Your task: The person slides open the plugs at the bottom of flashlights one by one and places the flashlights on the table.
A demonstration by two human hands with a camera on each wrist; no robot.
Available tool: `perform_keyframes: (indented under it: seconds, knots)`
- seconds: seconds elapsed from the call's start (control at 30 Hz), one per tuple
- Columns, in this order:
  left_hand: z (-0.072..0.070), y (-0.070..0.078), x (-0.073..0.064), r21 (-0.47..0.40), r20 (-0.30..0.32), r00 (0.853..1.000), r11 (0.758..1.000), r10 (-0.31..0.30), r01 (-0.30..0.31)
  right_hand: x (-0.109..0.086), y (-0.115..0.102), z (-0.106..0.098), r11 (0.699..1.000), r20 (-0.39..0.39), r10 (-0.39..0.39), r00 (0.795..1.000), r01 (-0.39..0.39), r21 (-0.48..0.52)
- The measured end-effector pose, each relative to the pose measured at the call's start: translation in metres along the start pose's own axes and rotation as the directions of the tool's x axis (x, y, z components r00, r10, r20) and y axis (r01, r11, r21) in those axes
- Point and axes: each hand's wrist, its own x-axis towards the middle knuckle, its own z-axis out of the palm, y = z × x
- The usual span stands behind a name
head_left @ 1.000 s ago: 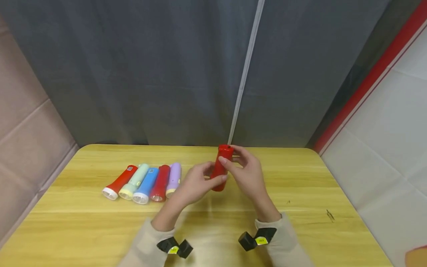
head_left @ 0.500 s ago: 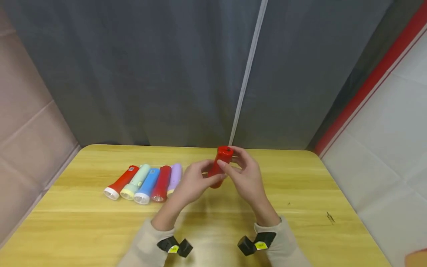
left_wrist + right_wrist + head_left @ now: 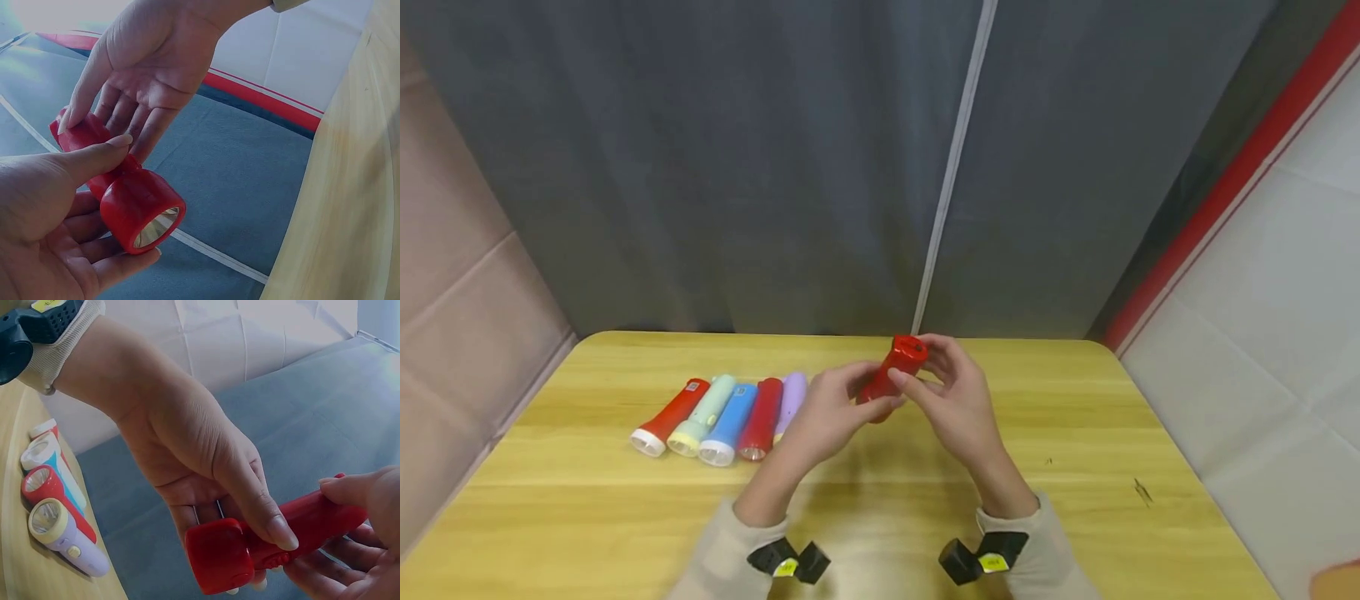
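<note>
Both hands hold a red flashlight (image 3: pixel 891 373) above the table, its tail end tipped up and away. My left hand (image 3: pixel 831 412) grips it near the lamp head, thumb across the body; the clear lens and reflector show in the left wrist view, where the flashlight head (image 3: pixel 144 209) points down and right. My right hand (image 3: pixel 951 400) pinches the tail end between thumb and fingers. In the right wrist view a ridged switch (image 3: pixel 276 560) shows on the flashlight's side, close to the left thumb.
Left of the hands a row of flashlights lies on the wooden table (image 3: pixel 587 517): a red one with white rim (image 3: pixel 673 415), a mint one (image 3: pixel 703 417), a blue one (image 3: pixel 730 423), a red one (image 3: pixel 762 418) and a purple one (image 3: pixel 792 400). A grey curtain (image 3: pixel 737 167) hangs behind.
The red flashlight has tilted, its lamp end swinging left and its tail turning more toward the head camera. Both hands keep hold of it. The row of flashlights lies as before.
</note>
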Motion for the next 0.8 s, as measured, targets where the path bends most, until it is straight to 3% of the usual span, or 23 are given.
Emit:
perform_keyframes:
  seconds: [0.47,0.8]
  knots:
    - [-0.0003,0.0038,-0.0059,0.1,-0.027,0.997,0.993,0.066,-0.063,-0.004,-0.0017,-0.002,0.998,0.057,-0.053,0.997,0.052,0.02]
    - [-0.0038,0.0086,-0.0053,0.198,-0.069,0.987,0.972,0.146,-0.13,-0.0012,-0.0054,-0.007,0.997,0.104,-0.077,0.992,0.074,0.033]
